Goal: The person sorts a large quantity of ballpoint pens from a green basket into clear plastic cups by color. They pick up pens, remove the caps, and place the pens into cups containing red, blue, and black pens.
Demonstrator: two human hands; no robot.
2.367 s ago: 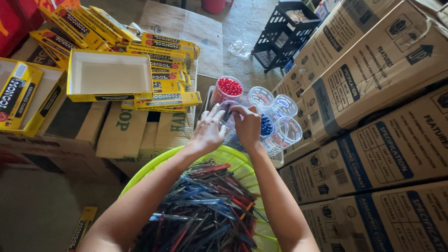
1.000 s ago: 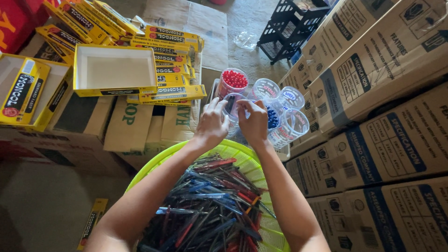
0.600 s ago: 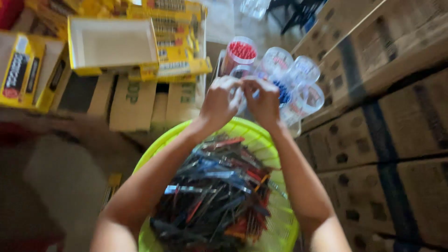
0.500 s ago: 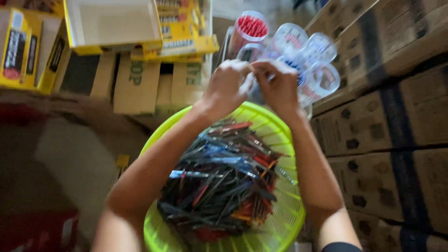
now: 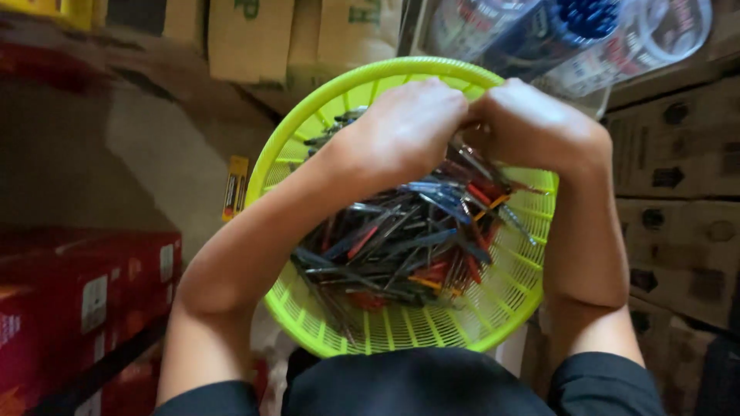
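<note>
A lime-green plastic basket (image 5: 432, 331) sits right below me, holding a heap of several pens (image 5: 401, 246) in black, blue and red. My left hand (image 5: 408, 127) and my right hand (image 5: 532, 127) meet knuckle to knuckle over the basket's far side, just above the pens. Both hands show only their backs. The fingers curl downward and are hidden, so I cannot see what they grip.
Clear plastic jars (image 5: 671, 31) lie past the basket at the top right, one with blue caps (image 5: 586, 15) inside. Stacked cardboard cartons (image 5: 678, 154) wall off the right. Red boxes (image 5: 69, 300) stand at the lower left. A small yellow box (image 5: 235, 189) lies on the floor.
My view has tipped down and closer. My hands have come back from the jars to over the basket's far rim, still pressed together.
</note>
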